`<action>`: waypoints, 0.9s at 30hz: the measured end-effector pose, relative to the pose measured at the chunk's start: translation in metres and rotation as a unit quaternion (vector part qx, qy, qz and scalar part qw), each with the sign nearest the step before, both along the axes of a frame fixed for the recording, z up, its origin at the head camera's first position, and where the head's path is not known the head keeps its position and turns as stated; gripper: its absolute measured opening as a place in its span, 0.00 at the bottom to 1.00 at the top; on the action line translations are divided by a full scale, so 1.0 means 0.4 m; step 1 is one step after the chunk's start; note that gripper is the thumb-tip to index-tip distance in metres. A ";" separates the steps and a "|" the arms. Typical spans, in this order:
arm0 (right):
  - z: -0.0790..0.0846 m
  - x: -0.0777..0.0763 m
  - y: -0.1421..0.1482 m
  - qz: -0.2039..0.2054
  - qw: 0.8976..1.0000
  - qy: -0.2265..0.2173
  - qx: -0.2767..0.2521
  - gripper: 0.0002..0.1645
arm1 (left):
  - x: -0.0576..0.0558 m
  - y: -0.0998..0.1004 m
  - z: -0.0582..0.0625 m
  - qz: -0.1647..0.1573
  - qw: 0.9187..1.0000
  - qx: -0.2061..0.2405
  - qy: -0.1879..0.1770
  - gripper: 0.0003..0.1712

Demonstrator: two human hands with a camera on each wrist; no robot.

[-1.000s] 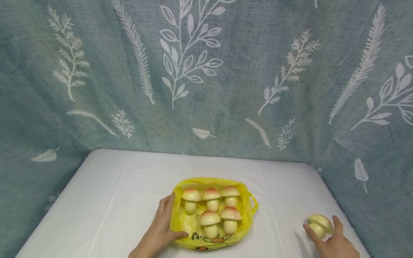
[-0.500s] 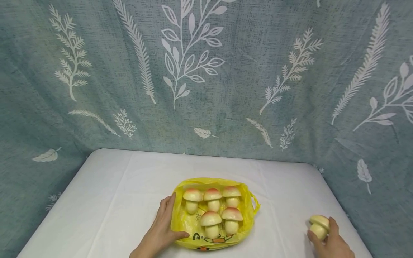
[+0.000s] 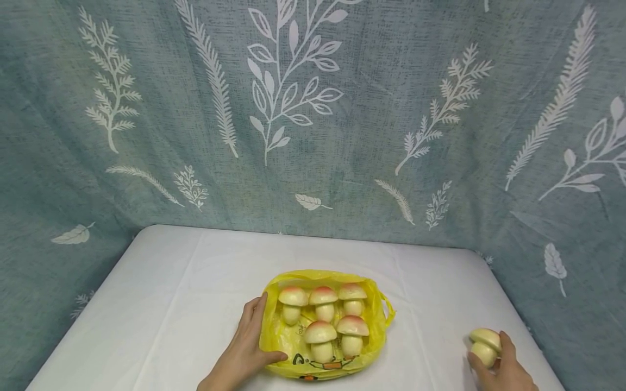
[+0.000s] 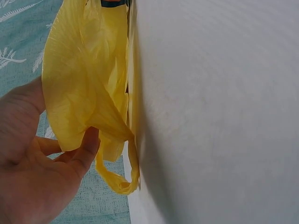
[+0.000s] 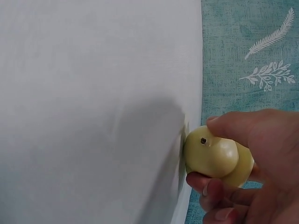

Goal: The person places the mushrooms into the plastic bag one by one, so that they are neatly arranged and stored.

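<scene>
A yellow plastic bag (image 3: pixel 285 339) lies with its mouth spread wide, and inside it are several model mushrooms (image 3: pixel 321 332) with cream stems and pink-tinged caps. My left hand (image 3: pixel 242 342) holds the bag's left side, its thumb over the front rim; the left wrist view shows fingertips (image 4: pixel 88 147) against the thin yellow film. Far to the right, my right hand (image 3: pixel 508 366) grips another mushroom (image 3: pixel 484 347) between thumb and fingers, cap up. In the right wrist view, the rounded stem end of that mushroom (image 5: pixel 212 151) faces the white surface and shows a small dark spot.
A white-covered table (image 3: pixel 161 309) lies beneath everything, its right edge close to my right hand. A yellow bag handle (image 3: pixel 389 312) sticks out on the bag's right side. Behind hangs a blue-green curtain (image 3: pixel 220 190) with white leaf prints.
My right fingers have drawn in around the single mushroom, which has turned from tilted to more upright. My left hand and the bag stay put; the view shifts slightly.
</scene>
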State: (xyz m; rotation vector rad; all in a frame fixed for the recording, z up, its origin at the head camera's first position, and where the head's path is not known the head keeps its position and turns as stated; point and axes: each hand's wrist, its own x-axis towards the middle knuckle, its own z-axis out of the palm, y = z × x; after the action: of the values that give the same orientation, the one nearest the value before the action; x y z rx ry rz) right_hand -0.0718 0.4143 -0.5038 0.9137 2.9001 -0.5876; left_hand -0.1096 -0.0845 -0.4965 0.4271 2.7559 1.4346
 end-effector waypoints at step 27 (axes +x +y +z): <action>0.095 0.031 -0.216 0.077 0.970 0.230 -0.028 0.52 | 0.002 0.000 0.004 -0.002 1.000 -0.003 0.005 0.71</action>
State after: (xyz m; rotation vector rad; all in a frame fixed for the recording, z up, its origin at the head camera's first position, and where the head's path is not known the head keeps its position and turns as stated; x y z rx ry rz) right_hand -0.0595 0.3277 -0.4657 0.5986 3.2914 -0.9764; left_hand -0.1089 -0.0846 -0.4949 0.4394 2.7651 1.4269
